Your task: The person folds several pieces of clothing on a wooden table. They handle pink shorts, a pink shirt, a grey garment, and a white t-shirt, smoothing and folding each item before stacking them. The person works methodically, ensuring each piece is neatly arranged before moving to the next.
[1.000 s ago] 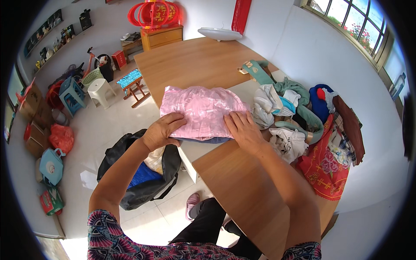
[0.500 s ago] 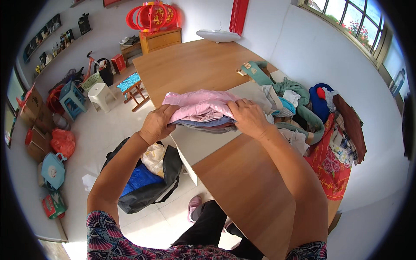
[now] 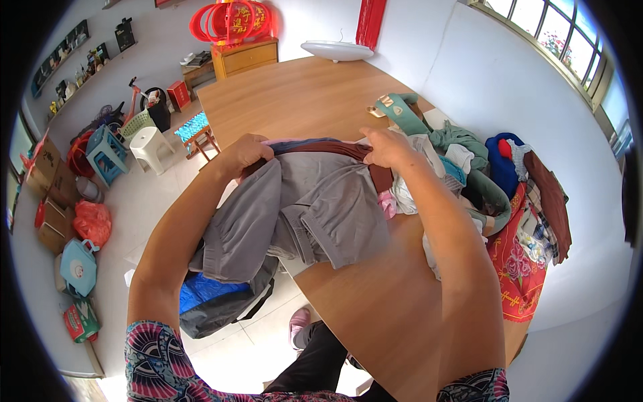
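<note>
Both of my hands grip a bundle of clothes by its upper edge. My left hand is closed on its left corner, and my right hand on its right corner. Grey trousers hang down on the near side, their elastic-cuffed legs over the table's edge and bare top. Behind them show layers of a maroon garment and a dark blue one. A bit of pink fabric peeks out beside my right wrist. My fingertips are partly hidden behind the fabric.
A heap of clothes lies on the wooden table to the right, with a red flowered cloth. On the floor stands an open dark bag with blue stuff inside. Stools and boxes line the left.
The bundle has tipped over toward me: the pink top layer has turned to the far side, and the grey trousers now hang in front. Both hands keep their grip.
</note>
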A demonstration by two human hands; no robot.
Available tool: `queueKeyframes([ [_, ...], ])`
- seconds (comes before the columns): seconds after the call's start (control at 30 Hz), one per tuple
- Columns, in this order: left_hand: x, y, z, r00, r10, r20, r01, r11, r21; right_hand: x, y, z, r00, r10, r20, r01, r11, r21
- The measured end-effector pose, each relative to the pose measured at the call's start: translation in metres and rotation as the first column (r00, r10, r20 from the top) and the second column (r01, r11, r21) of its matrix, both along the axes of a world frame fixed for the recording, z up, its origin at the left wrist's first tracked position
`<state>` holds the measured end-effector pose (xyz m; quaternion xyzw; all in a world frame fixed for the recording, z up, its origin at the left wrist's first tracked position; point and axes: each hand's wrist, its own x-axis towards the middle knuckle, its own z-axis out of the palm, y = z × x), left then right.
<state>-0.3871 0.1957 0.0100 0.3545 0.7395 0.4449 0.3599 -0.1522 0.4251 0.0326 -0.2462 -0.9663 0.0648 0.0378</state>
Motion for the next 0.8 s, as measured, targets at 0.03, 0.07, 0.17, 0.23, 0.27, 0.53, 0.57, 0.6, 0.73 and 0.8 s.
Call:
queueKeyframes([
  [0.03, -0.019, 0.01, -0.028, 0.961, 0.064, -0.267, -0.092, 0.991, -0.094, -0.007, 0.008, -0.034, 0.996, -0.093, 0.011, 0.089, 0.975, 0.202],
  [0.07, -0.039, 0.008, -0.049, 0.947, 0.116, -0.3, -0.147, 0.986, -0.083, -0.015, 0.003, -0.046, 0.993, -0.103, -0.056, 0.108, 0.99, 0.091],
  [0.17, -0.05, 0.013, -0.081, 0.934, 0.193, -0.301, -0.207, 0.978, -0.016, -0.003, 0.0, -0.064, 0.958, -0.174, -0.226, 0.161, 0.984, -0.073],
  [0.23, -0.04, 0.014, -0.078, 0.953, 0.209, -0.218, -0.203, 0.978, 0.049, 0.014, 0.001, -0.065, 0.923, -0.143, -0.358, 0.164, 0.986, 0.029],
  [0.27, -0.036, 0.01, -0.074, 0.947, 0.221, -0.234, -0.216, 0.975, 0.048, 0.021, -0.008, -0.059, 0.897, -0.063, -0.438, 0.124, 0.986, 0.111],
  [0.53, 0.008, -0.053, -0.075, 0.859, 0.512, -0.011, -0.447, 0.759, 0.473, 0.068, -0.133, -0.034, 0.635, 0.508, -0.582, -0.432, 0.858, 0.277],
  [0.57, 0.007, -0.075, -0.089, 0.845, 0.532, -0.051, -0.427, 0.729, 0.535, 0.068, -0.143, -0.036, 0.622, 0.533, -0.574, -0.453, 0.842, 0.292],
  [0.6, 0.031, -0.091, -0.088, 0.835, 0.549, -0.04, -0.449, 0.721, 0.527, 0.07, -0.147, -0.042, 0.621, 0.548, -0.56, -0.46, 0.834, 0.306],
  [0.73, 0.09, -0.139, -0.142, 0.869, 0.478, 0.127, -0.474, 0.735, 0.484, 0.047, -0.17, -0.06, 0.642, 0.505, -0.577, -0.415, 0.862, 0.292],
  [0.8, 0.093, -0.139, -0.172, 0.869, 0.371, 0.328, -0.491, 0.73, 0.475, 0.036, -0.192, -0.054, 0.775, 0.366, -0.515, -0.322, 0.93, 0.176],
])
